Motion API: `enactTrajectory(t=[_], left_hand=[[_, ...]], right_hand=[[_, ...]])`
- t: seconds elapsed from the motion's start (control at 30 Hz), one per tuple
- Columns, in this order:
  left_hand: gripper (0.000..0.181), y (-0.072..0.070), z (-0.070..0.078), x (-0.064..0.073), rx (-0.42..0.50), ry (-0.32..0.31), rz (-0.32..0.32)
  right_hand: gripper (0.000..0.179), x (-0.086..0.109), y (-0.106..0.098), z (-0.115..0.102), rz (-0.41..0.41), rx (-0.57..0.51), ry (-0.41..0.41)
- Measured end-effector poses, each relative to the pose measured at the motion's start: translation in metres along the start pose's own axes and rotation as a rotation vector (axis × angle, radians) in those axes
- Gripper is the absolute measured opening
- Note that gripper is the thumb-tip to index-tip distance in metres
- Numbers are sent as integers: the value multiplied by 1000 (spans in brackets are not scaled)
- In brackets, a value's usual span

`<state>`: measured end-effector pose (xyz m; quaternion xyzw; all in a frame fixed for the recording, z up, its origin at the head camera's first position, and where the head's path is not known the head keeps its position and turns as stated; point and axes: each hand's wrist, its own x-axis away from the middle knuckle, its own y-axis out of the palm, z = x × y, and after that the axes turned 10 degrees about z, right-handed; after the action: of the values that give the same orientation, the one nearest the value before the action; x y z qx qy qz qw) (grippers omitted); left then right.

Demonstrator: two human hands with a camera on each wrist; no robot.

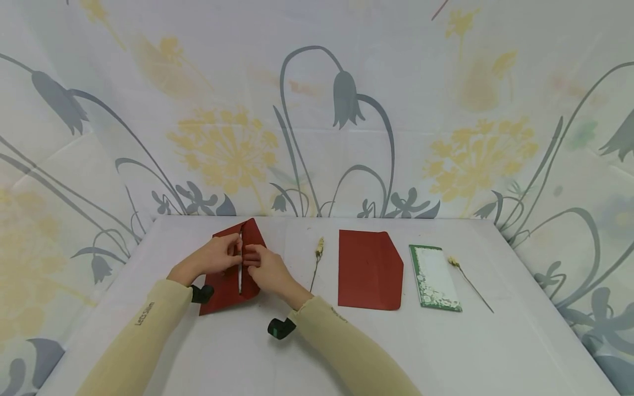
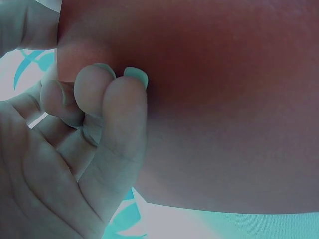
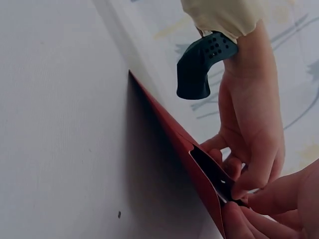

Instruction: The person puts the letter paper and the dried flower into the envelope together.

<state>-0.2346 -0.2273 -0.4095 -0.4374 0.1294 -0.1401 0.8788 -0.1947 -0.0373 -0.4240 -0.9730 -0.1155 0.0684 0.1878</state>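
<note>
A red paper envelope lies tilted at the left of the table, its pointed flap toward the right. My left hand grips the body side of its mouth with curled fingers. Across the slit, my right hand pinches the flap side, and the fingertips of both hands nearly meet. A thin pale strip shows along the opening. In the left wrist view, bent fingers lie against the red paper. The right wrist view shows the envelope edge-on, raised off the table, its mouth parted and dark inside.
Right of the hands lies a dried yellow flower on a thin stem. Beyond it are a second red envelope, a white card with green floral border and another dried yellow flower. A flower-printed cloth hangs behind the table.
</note>
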Motion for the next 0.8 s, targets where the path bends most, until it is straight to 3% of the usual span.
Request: enactTrajectory(t=[0.53, 0.8], left_hand=[[13, 1, 0, 0, 24, -11, 7], [13, 2, 3, 0, 20, 0, 11]], right_hand=[[39, 4, -26, 3, 95, -73, -97], [36, 6, -42, 10, 165, -25, -135]])
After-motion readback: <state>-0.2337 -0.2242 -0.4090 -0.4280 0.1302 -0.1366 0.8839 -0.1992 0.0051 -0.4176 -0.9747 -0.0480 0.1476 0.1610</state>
